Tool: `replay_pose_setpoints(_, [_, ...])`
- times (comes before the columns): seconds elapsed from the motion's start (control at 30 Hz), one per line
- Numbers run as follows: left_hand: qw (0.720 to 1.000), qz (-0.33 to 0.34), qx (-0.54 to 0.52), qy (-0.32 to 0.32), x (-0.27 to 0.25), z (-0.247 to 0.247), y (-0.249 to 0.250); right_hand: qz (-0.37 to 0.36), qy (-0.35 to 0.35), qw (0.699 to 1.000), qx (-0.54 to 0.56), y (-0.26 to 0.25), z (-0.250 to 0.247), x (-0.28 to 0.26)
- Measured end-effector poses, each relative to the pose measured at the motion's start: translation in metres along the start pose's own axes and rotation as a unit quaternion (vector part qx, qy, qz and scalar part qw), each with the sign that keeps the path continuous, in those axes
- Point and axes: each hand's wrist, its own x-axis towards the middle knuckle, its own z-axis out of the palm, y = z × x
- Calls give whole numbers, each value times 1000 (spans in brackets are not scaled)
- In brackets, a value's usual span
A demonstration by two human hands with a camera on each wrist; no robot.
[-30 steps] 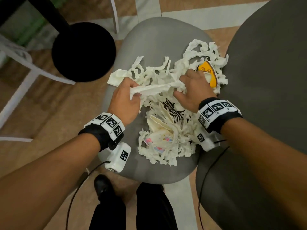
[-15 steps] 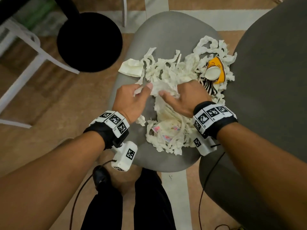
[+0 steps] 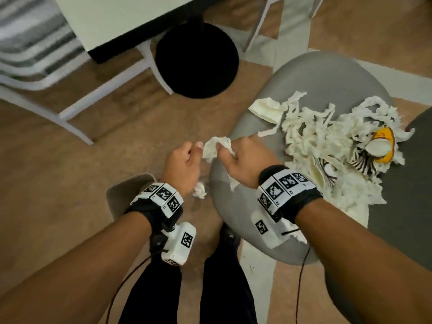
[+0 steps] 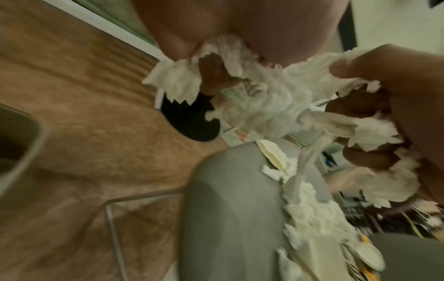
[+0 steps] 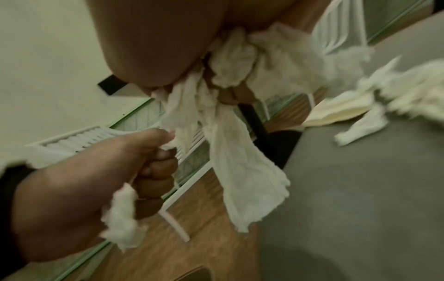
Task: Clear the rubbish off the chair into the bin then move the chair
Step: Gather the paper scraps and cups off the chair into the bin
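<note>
A grey chair seat [image 3: 327, 85] carries a pile of torn white paper [image 3: 327, 136], with an orange and white wrapper [image 3: 383, 146] and a black-striped scrap [image 3: 364, 162] at its right side. Both hands hold one wad of torn paper [image 3: 215, 146] at the seat's left edge, above the floor. My left hand [image 3: 194, 148] grips its left end and my right hand [image 3: 224, 148] grips its right end. In the left wrist view the wad [image 4: 264, 102] stretches between the two fists. Strips [image 5: 240, 171] hang from my right fist. The beige bin [image 3: 121, 192] stands under my left wrist, partly hidden.
A black round base [image 3: 197, 59] sits on the wood floor under a white table [image 3: 128, 17]. White frame legs [image 3: 77, 108] run along the left. A dark grey seat [image 3: 416, 206] adjoins the chair on the right. My legs and shoe [image 3: 229, 235] are below the hands.
Both hands have closed on a bunch of paper from the pile and carried it left to the seat's edge. The view has swung left, and the bin now shows.
</note>
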Motion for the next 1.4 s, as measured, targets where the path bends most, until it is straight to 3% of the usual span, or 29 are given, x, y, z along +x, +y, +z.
replay_pose_setpoints(0.23, [978, -194, -57, 57, -18, -89, -153, 26, -188, 980, 51, -106, 149, 49])
replay_pose_setpoints(0.37, [944, -297, -134, 55, -32, -112, -239, 46, -232, 971, 32, -131, 241, 69])
replay_pose_setpoints(0.57, [926, -336, -172, 24, -27, -97, -336, 133, -255, 955, 67, -124, 347, 104])
replay_pose_setpoints(0.73, [922, -328, -205, -36, -11, -79, -373, 188, -283, 935, 101, -106, 393, 125])
replay_pose_setpoints(0.87, [924, -343, -165, -38, -7, -76, -369, 138, -326, 935, 36, -103, 382, 127])
replay_pose_setpoints(1.07, [944, -310, -88, -68, 6, -87, -318, 105, -287, 951, 40, -100, 307, 110])
replay_pose_setpoints(1.27, [970, -215, 10, -116, 36, -72, -185, 116, -182, 962, 167, -58, 176, 87])
replay_pose_setpoints(1.4, [975, -81, 94, -183, 55, -19, -90, 166, -55, 949, 261, 23, 96, 55])
